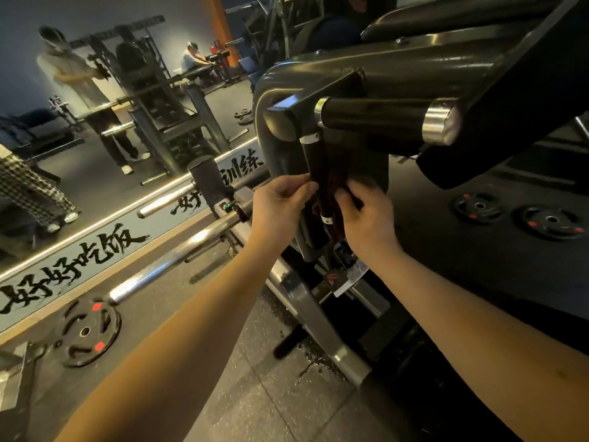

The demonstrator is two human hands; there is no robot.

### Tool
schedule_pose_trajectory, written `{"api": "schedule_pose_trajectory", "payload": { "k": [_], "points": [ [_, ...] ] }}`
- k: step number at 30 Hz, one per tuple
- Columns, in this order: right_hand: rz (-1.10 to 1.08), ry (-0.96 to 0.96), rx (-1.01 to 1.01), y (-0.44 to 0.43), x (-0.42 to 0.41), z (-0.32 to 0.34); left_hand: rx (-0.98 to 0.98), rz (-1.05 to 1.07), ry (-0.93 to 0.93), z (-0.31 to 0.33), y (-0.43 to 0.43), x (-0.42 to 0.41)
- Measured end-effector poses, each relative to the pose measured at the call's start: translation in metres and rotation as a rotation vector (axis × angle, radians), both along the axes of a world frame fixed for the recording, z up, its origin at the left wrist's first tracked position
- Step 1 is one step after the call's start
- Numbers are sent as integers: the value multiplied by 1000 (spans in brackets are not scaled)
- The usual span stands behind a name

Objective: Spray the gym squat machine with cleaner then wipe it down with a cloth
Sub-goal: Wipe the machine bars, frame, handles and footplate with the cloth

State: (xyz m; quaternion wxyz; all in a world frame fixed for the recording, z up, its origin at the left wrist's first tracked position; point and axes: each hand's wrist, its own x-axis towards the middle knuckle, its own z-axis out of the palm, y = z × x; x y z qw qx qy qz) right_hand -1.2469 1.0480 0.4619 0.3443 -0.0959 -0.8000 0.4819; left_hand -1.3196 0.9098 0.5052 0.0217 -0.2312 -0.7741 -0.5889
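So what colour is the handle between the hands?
The handle is black with silver end rings, clearest in the head view.

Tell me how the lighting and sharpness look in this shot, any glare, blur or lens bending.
Head view: dim overall, with hard glare on the chrome end cap and the long chrome bar; the mirror reflection at left is soft and smeared; the wide-angle lens tilts and stretches the scene toward the edges; the dark cloth between left hand and right hand is nearly lost in shadow.
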Motion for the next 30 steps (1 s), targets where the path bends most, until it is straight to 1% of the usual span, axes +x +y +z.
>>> {"api": "schedule_pose_trajectory", "payload": {
  "k": [3,5,7,10,12,14,18,20,23,26,28,30],
  "points": [
    [4,-132,-71,-3,10,-23,-36,-20,-34,-11,0,0],
    [-9,-161,-118,-1,12,-14,-45,-29,-56,-16,-1,-1],
    [-33,-65,-156,-1,9,9,-37,-42,-70,-17,-1,-3],
    [-68,102,-77,-7,0,43,-46,-54,-72,-17,-2,-6],
    [-102,116,-21,-14,-3,44,-52,-52,-77,-17,-2,-7],
    [-124,87,-25,-18,1,25,-39,-45,-87,-18,-2,-5],
    [-56,-126,-169,-20,25,-24,-25,-58,-109,-23,-5,3],
    [-44,-209,-290,-21,37,-32,-22,-87,-129,-26,-9,11],
    [-42,-173,-400,-27,49,-19,-19,-139,-132,-27,-20,29],
    [64,-131,-473,-39,53,-1,4,-250,-167,-26,-33,47],
    [132,-153,-540,-43,52,5,24,-312,-159,-25,-40,55],
    [249,-177,-647,-44,48,10,67,-343,-160,-22,-45,57]
  ]
}}
